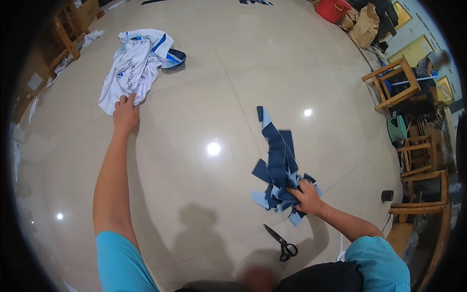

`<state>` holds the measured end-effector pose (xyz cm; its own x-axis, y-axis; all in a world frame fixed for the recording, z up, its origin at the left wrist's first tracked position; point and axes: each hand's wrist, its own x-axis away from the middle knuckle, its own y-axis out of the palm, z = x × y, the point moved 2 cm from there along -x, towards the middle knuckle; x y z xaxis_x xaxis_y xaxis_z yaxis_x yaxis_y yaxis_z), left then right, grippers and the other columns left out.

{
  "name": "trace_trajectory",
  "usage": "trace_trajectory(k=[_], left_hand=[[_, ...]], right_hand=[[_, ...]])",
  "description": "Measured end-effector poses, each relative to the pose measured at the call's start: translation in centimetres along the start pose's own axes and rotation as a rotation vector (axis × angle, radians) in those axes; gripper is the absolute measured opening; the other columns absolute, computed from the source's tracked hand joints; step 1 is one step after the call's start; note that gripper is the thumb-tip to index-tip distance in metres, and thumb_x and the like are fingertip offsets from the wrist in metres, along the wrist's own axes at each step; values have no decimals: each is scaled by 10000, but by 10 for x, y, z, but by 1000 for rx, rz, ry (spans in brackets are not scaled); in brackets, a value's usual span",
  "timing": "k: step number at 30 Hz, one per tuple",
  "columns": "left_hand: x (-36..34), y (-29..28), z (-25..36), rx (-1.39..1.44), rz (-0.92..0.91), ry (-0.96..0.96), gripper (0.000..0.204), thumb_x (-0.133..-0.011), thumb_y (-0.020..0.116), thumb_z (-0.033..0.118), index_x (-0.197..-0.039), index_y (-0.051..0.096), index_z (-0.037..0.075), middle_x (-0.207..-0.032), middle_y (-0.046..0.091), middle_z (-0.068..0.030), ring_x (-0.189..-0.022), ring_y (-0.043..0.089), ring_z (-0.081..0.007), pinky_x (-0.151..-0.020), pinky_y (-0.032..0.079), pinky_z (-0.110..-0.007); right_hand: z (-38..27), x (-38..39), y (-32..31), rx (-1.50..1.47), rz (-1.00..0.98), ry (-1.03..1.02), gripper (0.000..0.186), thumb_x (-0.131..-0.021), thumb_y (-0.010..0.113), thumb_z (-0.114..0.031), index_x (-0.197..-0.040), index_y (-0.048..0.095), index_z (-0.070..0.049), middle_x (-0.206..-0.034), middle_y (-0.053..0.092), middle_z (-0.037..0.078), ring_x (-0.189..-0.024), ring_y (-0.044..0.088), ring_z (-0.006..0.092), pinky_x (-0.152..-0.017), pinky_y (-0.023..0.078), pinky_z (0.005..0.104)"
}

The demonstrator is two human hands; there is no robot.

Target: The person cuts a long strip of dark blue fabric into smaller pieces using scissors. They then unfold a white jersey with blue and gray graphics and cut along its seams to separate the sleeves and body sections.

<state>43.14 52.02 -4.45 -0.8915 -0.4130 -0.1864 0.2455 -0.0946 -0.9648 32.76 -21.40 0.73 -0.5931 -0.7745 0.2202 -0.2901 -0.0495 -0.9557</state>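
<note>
At the upper left, my left hand (126, 115) reaches out to the near edge of a crumpled white shirt (127, 73) with blue and navy trim. Its fingers are bent over the cloth and appear to grip the hem. Over on the right, my right hand (308, 196) is closed on the near end of a loose bundle of navy and light-blue fabric strips (279, 151). The strips trail away from it across the floor. Black-handled scissors (282, 242) lie just nearer to me than the bundle, blades pointing up and left.
The floor (194, 107) is pale glossy tile. Along the right stand wooden stools (394, 85), a green basin (397, 129) and a dark roll (387, 196). A red bucket (332, 9) and brown paper bags (365, 27) are far right. Cardboard boxes (31, 82) line the left.
</note>
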Motion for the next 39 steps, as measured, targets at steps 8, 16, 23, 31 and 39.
trace_trajectory(k=[8,16,23,31,39], left_hand=[[162,-58,-62,144,45,126,425,-927,549,-75,-1322,640,52,-1227,659,-204,-1134,596,-450,-1011,478,-551],[340,-135,-121,215,89,-204,453,-921,480,-126,-1349,593,-27,-1314,618,-232,-1278,561,-441,-1147,423,-486],[446,-151,-138,203,61,-345,446,-919,471,-112,-1342,586,-31,-1287,601,-241,-1260,544,-439,-1134,409,-491],[492,-156,-95,151,70,-314,468,-935,486,-92,-1389,579,-22,-1284,615,-233,-1207,543,-434,-1095,412,-494],[491,-185,-70,185,-127,-383,466,-973,500,-79,-1430,570,-15,-1323,628,-247,-1244,553,-431,-1107,426,-503]], right_hand=[[31,-17,-48,-140,-294,-168,938,-661,949,-246,-1509,577,-98,-1143,657,158,-1076,665,382,-939,549,484],[23,-190,-69,125,97,-35,969,-750,860,-260,-1642,485,-212,-1549,500,235,-1512,417,463,-1158,455,606],[45,-91,-57,16,-185,-23,873,-805,829,-80,-1616,511,-141,-1625,481,234,-1553,404,454,-1228,420,561],[72,-35,-69,-1022,626,652,585,-949,735,24,-1512,577,1,-1296,748,159,-1213,694,228,-1064,533,358],[-11,53,-45,-91,140,252,735,-829,879,-174,-1520,627,-171,-1590,463,273,-1447,463,468,-1110,470,560]])
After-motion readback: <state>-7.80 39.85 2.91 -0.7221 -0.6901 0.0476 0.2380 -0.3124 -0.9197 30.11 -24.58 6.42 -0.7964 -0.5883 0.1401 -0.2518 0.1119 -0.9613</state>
